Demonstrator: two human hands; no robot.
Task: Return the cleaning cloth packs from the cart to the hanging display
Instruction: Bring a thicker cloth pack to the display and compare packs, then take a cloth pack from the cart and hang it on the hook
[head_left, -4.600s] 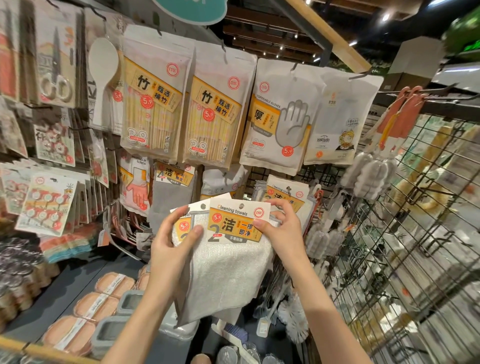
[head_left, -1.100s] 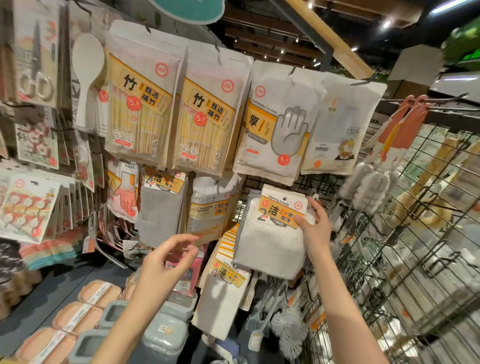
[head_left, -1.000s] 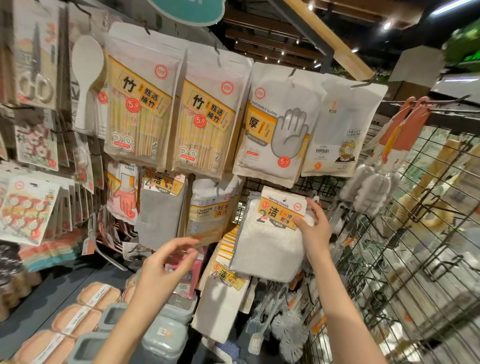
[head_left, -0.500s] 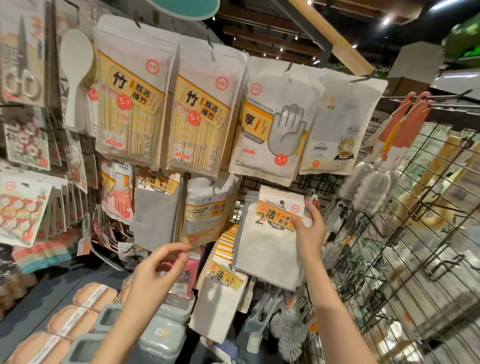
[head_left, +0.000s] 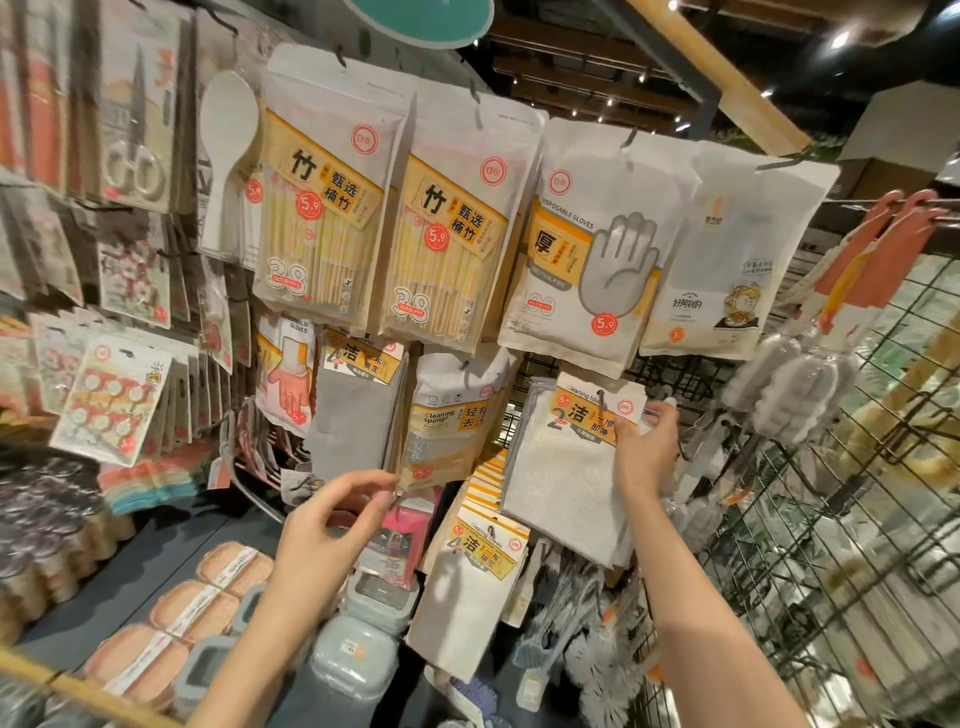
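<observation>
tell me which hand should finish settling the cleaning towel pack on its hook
Right. The right hand already grips the cleaning towel pack at its header card by the hook, while the left hand hangs apart, lower left, holding nothing.

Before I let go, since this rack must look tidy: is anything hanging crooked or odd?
The cleaning towel pack that the right hand holds hangs tilted, its header card slanting down to the right. The left hand holds nothing. Otherwise nothing stands out.

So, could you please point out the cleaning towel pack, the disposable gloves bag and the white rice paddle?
cleaning towel pack (head_left: 566, 483): head view, white cloth below label.
disposable gloves bag (head_left: 582, 249): head view, printed front.
white rice paddle (head_left: 228, 119): head view, rounded blade.
</observation>
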